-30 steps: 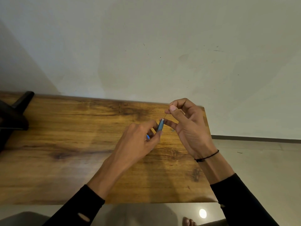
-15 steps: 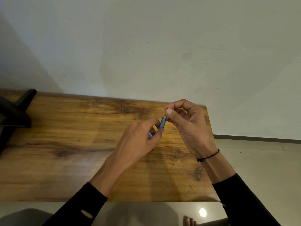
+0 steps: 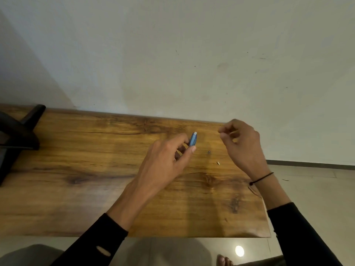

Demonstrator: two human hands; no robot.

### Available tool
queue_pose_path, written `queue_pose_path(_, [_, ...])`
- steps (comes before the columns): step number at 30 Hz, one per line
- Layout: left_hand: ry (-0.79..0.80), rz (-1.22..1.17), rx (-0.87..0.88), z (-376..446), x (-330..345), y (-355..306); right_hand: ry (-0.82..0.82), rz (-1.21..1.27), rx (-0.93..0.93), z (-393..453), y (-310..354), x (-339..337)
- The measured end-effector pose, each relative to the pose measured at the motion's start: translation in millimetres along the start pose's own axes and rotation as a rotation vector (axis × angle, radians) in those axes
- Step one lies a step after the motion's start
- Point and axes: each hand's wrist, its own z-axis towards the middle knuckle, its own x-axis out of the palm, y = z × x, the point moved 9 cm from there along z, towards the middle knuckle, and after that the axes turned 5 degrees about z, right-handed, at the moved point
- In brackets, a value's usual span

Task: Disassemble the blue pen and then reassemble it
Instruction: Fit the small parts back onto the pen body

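Observation:
My left hand (image 3: 167,160) holds the blue pen barrel (image 3: 192,140) between thumb and fingers, just above the wooden table (image 3: 96,169). The barrel points up and away, and its pale end (image 3: 195,133) shows. My right hand (image 3: 243,144) hovers to the right of the barrel, a hand's width from it. Its thumb and forefinger are pinched together and I see nothing between them. A small dark part (image 3: 209,151) and a small white part (image 3: 218,163) lie on the table between my hands.
The table's right edge (image 3: 266,208) runs just under my right wrist, with tiled floor (image 3: 307,189) beyond it. A black object (image 3: 17,135) stands at the far left of the table. A white wall (image 3: 172,64) rises behind the table.
My right hand has let go of the barrel's tip and moved to the right. The thin piece seen above the barrel earlier is out of sight. My left hand keeps the barrel.

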Motion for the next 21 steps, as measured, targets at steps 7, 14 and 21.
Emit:
queue_pose_path(7, [0.002, -0.011, 0.023, 0, -2, -5, 0.403, -0.613, 0.070, -20, -49, 40])
queue_pose_path(14, [0.001, 0.003, 0.027, 0, -5, -7, 0.413, -0.690, -0.064, -22, -40, 54])
queue_pose_path(21, [0.000, -0.004, 0.028, 0, -4, -7, 0.411, -0.597, -0.043, -16, -39, 51])
